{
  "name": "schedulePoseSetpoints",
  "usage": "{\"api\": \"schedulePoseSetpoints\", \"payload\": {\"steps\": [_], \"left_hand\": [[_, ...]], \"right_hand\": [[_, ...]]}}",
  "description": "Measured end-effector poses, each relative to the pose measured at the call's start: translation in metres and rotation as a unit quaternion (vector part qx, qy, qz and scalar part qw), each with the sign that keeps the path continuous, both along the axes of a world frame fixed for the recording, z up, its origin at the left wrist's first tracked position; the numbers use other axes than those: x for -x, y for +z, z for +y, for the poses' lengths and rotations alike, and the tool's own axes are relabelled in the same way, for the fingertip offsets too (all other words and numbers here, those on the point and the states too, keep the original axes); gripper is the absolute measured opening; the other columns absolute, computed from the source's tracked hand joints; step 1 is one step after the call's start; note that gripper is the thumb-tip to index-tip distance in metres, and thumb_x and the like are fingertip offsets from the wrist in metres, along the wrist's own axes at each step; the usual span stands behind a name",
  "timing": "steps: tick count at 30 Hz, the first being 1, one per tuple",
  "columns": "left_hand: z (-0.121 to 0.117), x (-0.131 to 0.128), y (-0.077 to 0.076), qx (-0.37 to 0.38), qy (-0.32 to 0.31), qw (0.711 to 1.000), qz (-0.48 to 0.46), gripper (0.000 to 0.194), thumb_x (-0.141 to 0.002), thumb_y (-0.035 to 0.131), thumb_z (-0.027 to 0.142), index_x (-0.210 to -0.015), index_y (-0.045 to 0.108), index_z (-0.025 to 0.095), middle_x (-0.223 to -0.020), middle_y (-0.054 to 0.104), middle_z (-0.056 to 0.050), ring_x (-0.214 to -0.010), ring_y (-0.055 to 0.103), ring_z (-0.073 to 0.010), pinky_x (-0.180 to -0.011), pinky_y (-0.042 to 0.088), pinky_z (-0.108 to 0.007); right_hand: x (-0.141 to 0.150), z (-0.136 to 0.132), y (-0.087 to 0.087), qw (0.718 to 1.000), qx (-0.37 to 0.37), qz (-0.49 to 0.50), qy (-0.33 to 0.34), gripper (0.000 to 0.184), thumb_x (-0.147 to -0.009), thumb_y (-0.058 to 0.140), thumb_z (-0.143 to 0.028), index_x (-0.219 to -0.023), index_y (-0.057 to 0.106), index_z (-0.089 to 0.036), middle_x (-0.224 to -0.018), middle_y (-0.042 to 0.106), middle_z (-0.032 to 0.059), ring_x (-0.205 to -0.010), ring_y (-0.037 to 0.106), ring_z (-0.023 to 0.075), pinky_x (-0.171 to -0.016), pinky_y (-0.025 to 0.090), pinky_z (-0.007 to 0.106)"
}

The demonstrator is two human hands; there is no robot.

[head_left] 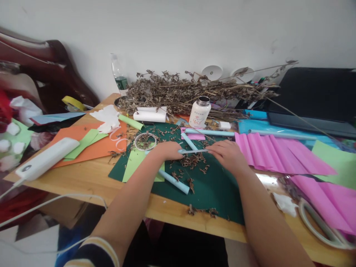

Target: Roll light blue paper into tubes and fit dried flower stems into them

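Between my two hands stretches a thin light-blue paper strip [195, 151], level above a dark green cutting mat [217, 185]. Closed on its left end is my left hand [169, 151]; my right hand [226, 155] pinches the right end with the fingertips. Brown dried leaf bits [191, 160] lie scattered beneath. Close by are several light-blue paper tubes: one in front [175, 181], one just behind the strip [189, 141] and one farther back [210, 132]. A green paper sheet [133, 167] lies partly under my left forearm, with a clear ring [145, 141] over its far edge.
Dried plant stalks [172, 91] are heaped along the wall behind a white bottle [199, 112]. Pink crepe paper [278, 154] and a large tape roll [319, 226] lie right. A white corded device [47, 158] rests on orange paper [91, 148] at left.
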State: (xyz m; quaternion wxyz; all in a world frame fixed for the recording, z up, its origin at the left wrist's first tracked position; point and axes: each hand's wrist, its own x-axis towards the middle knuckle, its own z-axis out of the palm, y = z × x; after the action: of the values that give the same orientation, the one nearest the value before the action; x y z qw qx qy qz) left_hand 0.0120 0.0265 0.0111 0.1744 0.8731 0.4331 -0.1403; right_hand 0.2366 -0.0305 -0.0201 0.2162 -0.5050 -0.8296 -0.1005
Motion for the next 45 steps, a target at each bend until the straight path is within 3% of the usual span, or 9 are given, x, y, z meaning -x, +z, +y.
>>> {"api": "schedulePoseSetpoints", "payload": {"steps": [17, 30, 45], "left_hand": [[0.000, -0.002, -0.002, -0.007, -0.004, 1.000, 0.009, 0.042, -0.068, 0.038, 0.050, -0.081, 0.062, 0.019, -0.081, 0.064, -0.008, -0.070, 0.057, -0.0206, -0.057, 0.041, -0.026], [-0.009, 0.000, 0.004, -0.013, 0.036, 0.999, 0.017, 0.035, -0.065, 0.042, 0.045, -0.073, 0.062, 0.018, -0.071, 0.064, -0.007, -0.061, 0.056, -0.0180, -0.049, 0.037, -0.024], [-0.011, 0.006, 0.017, 0.005, 0.030, 1.000, -0.008, 0.035, -0.066, 0.041, 0.045, -0.070, 0.062, 0.017, -0.067, 0.063, -0.007, -0.055, 0.053, -0.0167, -0.047, 0.033, -0.025]], "right_hand": [[0.000, 0.003, 0.000, 1.000, -0.008, 0.023, 0.011, 0.018, -0.079, 0.048, -0.027, -0.084, 0.066, -0.023, -0.082, 0.067, 0.0025, -0.077, 0.055, 0.0181, -0.066, 0.037, 0.032], [-0.003, 0.001, 0.001, 1.000, -0.017, 0.022, 0.013, 0.019, -0.079, 0.048, -0.026, -0.085, 0.066, -0.023, -0.083, 0.067, 0.0025, -0.077, 0.055, 0.0182, -0.067, 0.038, 0.032], [0.007, 0.000, 0.001, 0.998, -0.040, 0.043, -0.015, 0.018, -0.079, 0.049, -0.027, -0.084, 0.066, -0.024, -0.082, 0.067, 0.0020, -0.079, 0.054, 0.0184, -0.071, 0.036, 0.034]]}}
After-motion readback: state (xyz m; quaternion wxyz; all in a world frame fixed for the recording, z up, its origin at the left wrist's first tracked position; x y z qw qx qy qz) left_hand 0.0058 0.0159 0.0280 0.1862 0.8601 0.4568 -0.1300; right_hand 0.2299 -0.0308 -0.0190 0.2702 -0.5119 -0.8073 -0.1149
